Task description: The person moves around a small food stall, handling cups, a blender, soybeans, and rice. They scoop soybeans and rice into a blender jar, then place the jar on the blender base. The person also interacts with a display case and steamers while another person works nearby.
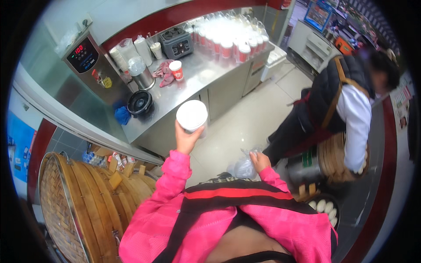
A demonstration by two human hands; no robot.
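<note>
My left hand [186, 136] grips a paper or plastic cup with a white lid [192, 115], raised in front of me near the counter's front edge. Low on my right side, my right hand [260, 161] pinches the top of a clear plastic bag [246, 167]; what the bag holds is too blurred to tell. Beyond the held cup, a red and white lidded cup [177, 70] stands alone on the steel counter [194, 82], beside a crumpled reddish cloth [164, 73].
Many lidded cups [227, 49] crowd the counter's far end. A grey appliance base [176, 42], a hot-water dispenser [95, 65] and a black lid [139, 102] stand leftward. Stacked bamboo steamers [95, 194] rise at my left. A co-worker [329, 95] bends over steamers [332, 157] at right.
</note>
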